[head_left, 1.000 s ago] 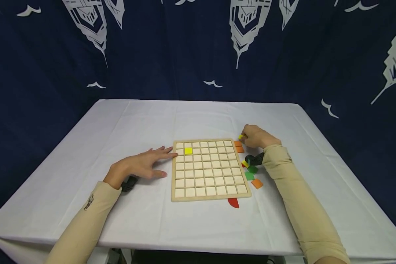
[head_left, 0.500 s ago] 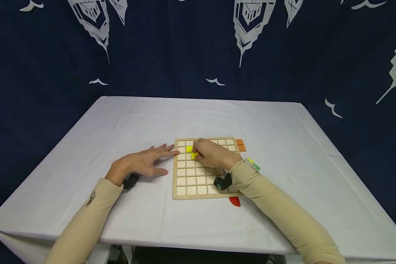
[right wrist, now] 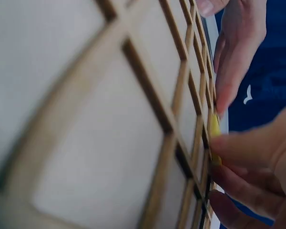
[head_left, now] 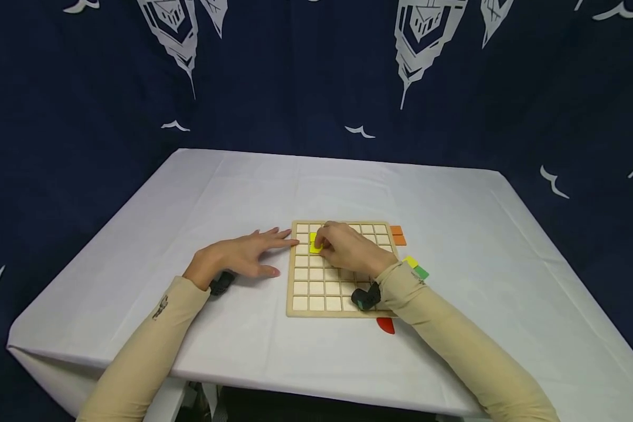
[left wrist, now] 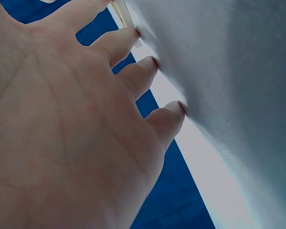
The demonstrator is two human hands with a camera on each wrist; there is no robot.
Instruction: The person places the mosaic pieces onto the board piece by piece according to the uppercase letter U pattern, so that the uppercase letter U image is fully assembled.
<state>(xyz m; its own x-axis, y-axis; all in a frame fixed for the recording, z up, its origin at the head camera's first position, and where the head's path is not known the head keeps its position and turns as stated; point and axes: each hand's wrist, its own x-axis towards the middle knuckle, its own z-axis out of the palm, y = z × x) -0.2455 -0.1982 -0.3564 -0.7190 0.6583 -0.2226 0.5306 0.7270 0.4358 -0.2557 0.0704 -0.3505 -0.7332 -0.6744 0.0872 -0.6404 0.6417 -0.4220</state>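
A wooden grid board [head_left: 322,313] with pale square cells lies on the white table. My left hand [head_left: 245,255] is spread flat at its left side, fingertips on the edge. The left wrist view shows that hand's palm and outstretched fingers [left wrist: 148,71] reaching the cloth, with a corner of the board behind. Over the board's upper left, my right hand [head_left: 350,251] pinches a yellow square tile [head_left: 313,249] at a cell. Just above it sits another yellow tile [head_left: 312,237]. Thumb and fingers around the yellow tile [right wrist: 216,159] also appear in the right wrist view.
Orange tiles [head_left: 398,235] lie beside the board's upper right. Below them are a yellow piece [head_left: 411,261] and a green piece [head_left: 421,272], partly behind the right sleeve. A red rounded piece [head_left: 385,325] lies near the front edge. A dark blue curtain [head_left: 274,76] hangs behind.
My right hand has moved left from the pieces at the board's right, bringing a yellow tile to a cell below the first one. The left hand stays at the board; the head view has shifted slightly.
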